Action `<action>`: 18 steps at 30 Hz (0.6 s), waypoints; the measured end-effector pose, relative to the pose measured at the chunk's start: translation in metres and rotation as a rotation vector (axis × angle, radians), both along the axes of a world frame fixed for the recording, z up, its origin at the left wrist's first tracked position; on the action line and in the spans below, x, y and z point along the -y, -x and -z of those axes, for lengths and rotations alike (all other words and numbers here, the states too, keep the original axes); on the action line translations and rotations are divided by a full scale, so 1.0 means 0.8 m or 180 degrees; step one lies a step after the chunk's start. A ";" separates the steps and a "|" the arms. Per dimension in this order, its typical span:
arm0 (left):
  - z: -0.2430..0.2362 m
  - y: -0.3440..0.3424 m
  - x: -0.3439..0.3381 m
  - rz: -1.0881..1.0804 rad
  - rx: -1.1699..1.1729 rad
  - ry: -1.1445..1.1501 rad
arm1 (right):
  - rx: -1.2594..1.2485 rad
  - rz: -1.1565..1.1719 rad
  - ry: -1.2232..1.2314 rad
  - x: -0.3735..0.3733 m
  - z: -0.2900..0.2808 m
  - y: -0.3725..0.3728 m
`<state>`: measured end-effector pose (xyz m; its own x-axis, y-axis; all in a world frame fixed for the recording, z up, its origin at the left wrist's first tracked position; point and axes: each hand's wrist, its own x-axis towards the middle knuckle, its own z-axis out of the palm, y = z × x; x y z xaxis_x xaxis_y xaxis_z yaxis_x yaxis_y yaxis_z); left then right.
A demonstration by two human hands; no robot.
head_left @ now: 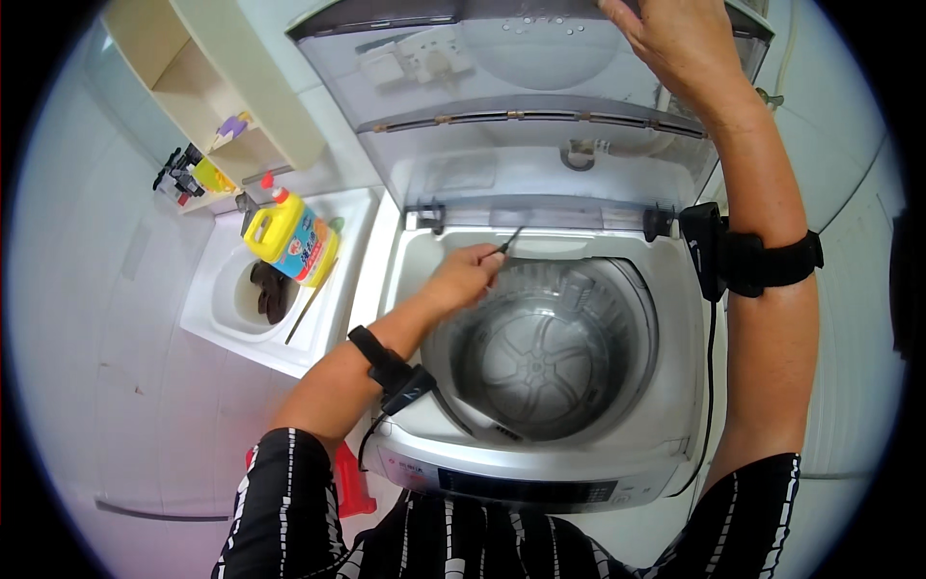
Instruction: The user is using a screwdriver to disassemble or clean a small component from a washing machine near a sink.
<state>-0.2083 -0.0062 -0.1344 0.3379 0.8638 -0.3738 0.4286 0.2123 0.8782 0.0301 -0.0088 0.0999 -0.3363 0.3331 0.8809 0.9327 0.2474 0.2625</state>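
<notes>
My left hand [465,276] is closed around a thin dark tool [509,238] whose tip points at the back rim of the top-loading washing machine [540,463]. The steel drum [550,352] below it holds nothing. My right hand [675,39] reaches up and holds the top edge of the raised grey lid [521,116], keeping it upright. Black straps with small devices sit on both forearms.
Left of the machine is a white sink [289,343] with a dark object in its basin and a yellow detergent bottle [289,239] on its rim. A cream wall shelf [231,106] holds small items. A red object [352,482] lies on the floor.
</notes>
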 end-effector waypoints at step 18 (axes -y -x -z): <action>0.015 0.043 0.022 -0.1004 0.0545 0.0097 | -0.0162 -0.0052 -0.0042 0.003 0.004 0.002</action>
